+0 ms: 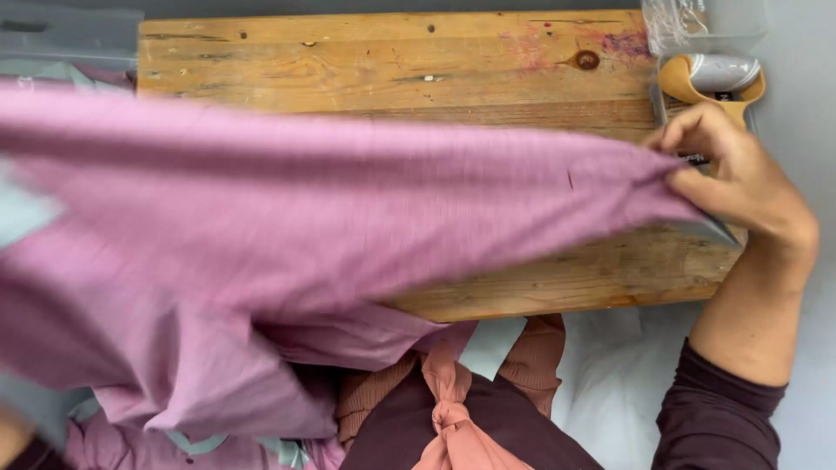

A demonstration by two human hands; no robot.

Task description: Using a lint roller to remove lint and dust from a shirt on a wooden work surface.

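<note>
Pink-mauve woven cloth (pixel 287 226), a garment-like piece with a fine ribbed weave, stretches across the whole view above the worn wooden tabletop (pixel 392 61), motion-blurred along its left half and drooping in loose folds at the lower left. Its right end tapers to a point pinched in the right hand (pixel 727 170), whose fingers are closed tight around the fabric's tip over the table's right edge, the dark maroon sleeve (pixel 718 418) pushed back from the forearm. Only a sliver of the left hand (pixel 10 435) shows at the bottom left corner, below the cloth's folds; whether it is closed or open cannot be told. Just beyond the right hand lies a tan-handled tool with a grey roll on it (pixel 716 77), beside a clear plastic bag (pixel 675 22) at the table's far right corner. Near the lower edge sits a salmon-coloured knotted cloth tie (pixel 448 409) over dark maroon fabric.
</note>
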